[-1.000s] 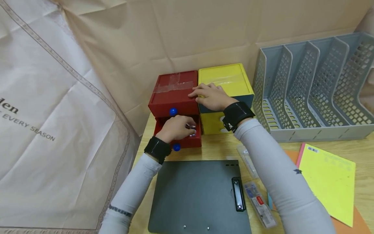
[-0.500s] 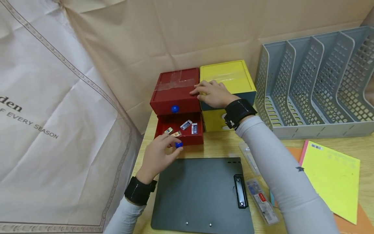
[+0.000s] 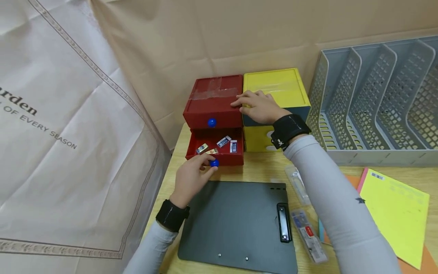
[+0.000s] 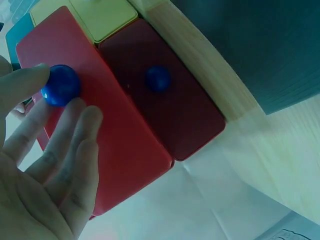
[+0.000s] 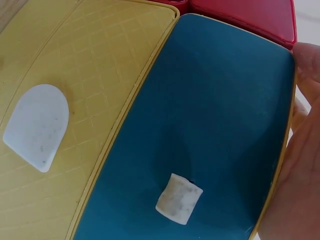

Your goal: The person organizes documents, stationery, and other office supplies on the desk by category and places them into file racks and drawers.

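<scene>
My left hand (image 3: pixel 192 176) pinches the blue knob (image 3: pixel 214 163) on the pulled-out lower drawer (image 3: pixel 227 159) of the red cabinet (image 3: pixel 215 89). In the left wrist view, thumb and fingers are around a blue knob (image 4: pixel 62 86) on a bright red front, beside a second knob (image 4: pixel 158 78) on a darker red front. Several small erasers (image 3: pixel 224 141) lie in the drawer, two in blue-and-white sleeves. My right hand (image 3: pixel 261 108) rests across the tops of the red and yellow cabinets with fingers extended. Only part of that hand (image 5: pixel 295 165) shows in the right wrist view.
The yellow cabinet (image 3: pixel 273 82) adjoins the red one, with a grey file rack (image 3: pixel 376 156) to its right. A dark clipboard (image 3: pixel 236 224) lies in front. Clear plastic cases (image 3: pixel 309 236) and a yellow notebook (image 3: pixel 397 213) lie to the right.
My left hand has come out of the lower red drawer and taken hold of its blue knob, uncovering the erasers. The right hand stays on the cabinets. The head view has shifted slightly.
</scene>
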A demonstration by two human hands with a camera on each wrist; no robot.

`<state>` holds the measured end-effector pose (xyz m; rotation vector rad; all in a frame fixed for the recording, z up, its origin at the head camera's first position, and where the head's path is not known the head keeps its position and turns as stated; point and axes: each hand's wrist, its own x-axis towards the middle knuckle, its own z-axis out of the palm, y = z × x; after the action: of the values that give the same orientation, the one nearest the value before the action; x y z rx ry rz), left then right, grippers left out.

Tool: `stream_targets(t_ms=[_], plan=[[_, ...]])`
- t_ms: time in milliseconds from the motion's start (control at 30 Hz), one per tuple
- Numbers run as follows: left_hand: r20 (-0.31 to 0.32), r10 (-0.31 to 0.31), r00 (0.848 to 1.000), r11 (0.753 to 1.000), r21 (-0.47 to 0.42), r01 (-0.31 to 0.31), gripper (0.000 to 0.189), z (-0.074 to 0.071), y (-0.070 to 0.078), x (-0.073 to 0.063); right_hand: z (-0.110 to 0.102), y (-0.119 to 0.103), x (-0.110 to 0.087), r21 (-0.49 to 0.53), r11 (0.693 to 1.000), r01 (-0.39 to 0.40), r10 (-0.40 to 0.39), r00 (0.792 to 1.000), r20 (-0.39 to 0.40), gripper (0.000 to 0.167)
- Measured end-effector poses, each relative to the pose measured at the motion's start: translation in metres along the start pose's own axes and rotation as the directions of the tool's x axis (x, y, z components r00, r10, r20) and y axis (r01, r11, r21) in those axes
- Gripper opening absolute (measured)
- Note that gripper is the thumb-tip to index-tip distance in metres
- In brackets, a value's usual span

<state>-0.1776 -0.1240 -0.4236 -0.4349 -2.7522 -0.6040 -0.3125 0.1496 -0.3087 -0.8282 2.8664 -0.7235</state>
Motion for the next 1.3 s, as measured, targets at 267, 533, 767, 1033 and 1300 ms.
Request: stream_targets(t_ms=[267,533,767,1033,1300], plan=[[0.007,-0.011,1.000,1.000,-0.013,0.011,0.030,0.002,-0.001,0.010,-0.002,0.001,0.000,-0.003,1.000,-0.002,0.002,1.000,0.018,0.042],[-0.035,0.032,0.999,0.999,-0.007,-0.032,0.030,0.008,-0.001,0.012,-0.005,0.003,-0.001,-0.008,1.000,-0.005,0.005,1.000,0.016,0.042],[-0.091,0.020,0.996,0.998,-0.054,-0.025,0.034,0.018,-0.004,0.002,-0.003,0.001,0.000,0.005,1.000,0.004,-0.004,1.000,0.027,0.042],[-0.177,0.061,0.982,0.998,0.007,-0.061,0.036,0.019,-0.011,0.014,0.000,0.002,0.000,0.005,1.000,0.002,-0.002,1.000,0.019,0.042],[-0.142,0.037,0.989,0.999,0.025,-0.034,0.037,0.025,-0.013,0.035,-0.002,0.002,0.001,-0.001,1.000,0.012,-0.012,1.000,0.021,0.041]])
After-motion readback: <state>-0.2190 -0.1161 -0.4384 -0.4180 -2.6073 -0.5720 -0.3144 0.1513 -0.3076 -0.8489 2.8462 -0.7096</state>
